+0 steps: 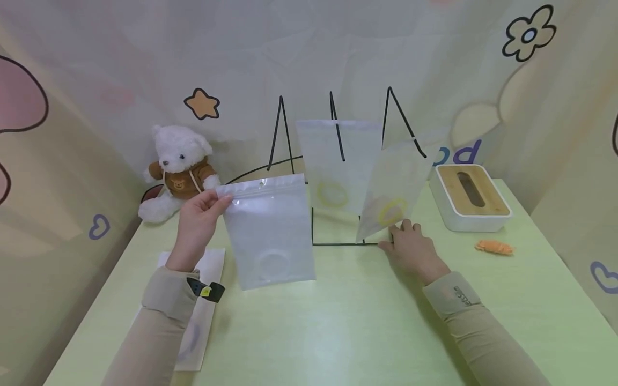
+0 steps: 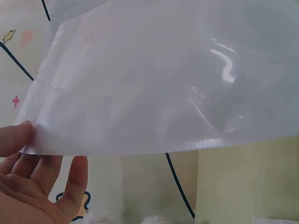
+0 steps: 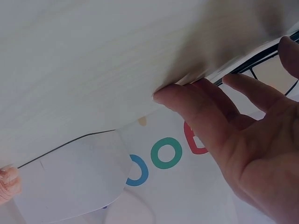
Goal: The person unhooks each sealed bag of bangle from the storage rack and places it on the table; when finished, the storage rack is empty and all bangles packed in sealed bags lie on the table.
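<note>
In the head view my left hand [image 1: 199,228] pinches a white zip bag [image 1: 270,236] by its upper left corner, between thumb and fingers. The bag hangs upright, with a round hole near its top and a pale ring shape low down. Behind it stands a black wire rack [image 1: 338,245] with long upright prongs. Two similar bags with yellow rings hang there, one in the middle [image 1: 340,169] and a tilted one [image 1: 393,193] on the right. At the rack's right base corner my right hand [image 1: 412,249] rests with fingers extended, touching the base and tabletop.
A flat white bag [image 1: 212,321] lies under my left forearm. The teddy bear [image 1: 181,155] sits at the back left. A tissue box [image 1: 470,195] with a wooden lid stands back right, with a small orange wrapped item [image 1: 494,247] before it. A printed curtain backs the table.
</note>
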{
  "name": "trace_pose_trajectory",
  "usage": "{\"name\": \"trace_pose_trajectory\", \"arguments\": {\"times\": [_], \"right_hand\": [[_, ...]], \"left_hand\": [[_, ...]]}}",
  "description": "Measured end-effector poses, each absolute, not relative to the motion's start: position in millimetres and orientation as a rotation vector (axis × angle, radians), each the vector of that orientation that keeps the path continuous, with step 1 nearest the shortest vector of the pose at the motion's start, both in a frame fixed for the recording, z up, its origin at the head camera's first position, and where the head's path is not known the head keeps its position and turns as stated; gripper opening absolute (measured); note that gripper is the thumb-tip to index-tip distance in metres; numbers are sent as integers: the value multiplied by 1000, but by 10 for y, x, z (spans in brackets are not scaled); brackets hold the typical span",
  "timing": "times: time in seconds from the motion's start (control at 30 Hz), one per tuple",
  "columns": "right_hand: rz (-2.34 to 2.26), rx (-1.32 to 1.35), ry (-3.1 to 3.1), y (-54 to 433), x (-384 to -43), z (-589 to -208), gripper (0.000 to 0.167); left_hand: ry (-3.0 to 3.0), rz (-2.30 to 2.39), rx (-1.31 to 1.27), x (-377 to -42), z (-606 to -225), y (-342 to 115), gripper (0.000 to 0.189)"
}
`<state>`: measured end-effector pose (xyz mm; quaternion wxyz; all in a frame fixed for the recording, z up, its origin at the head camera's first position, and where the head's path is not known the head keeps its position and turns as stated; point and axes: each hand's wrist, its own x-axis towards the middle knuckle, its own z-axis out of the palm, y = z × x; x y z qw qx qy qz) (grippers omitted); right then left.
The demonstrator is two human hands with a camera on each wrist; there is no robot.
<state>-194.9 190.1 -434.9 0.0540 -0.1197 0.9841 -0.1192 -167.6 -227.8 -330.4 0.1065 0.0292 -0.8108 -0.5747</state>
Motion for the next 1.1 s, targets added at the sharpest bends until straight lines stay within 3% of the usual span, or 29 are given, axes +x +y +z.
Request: {"name": "trace_pose_trajectory", "arguments": {"times": [0.33, 1.1], "right_hand": [[-375, -371, 3000, 1902, -1933, -4310, 61], [-360, -351, 2993, 1889, -1943, -4341, 61]], "left_hand": [[-2477, -1684, 51, -1777, -3367, -2364, 40], [-2802, -1520, 24, -1735, -3713, -2504, 23]]}}
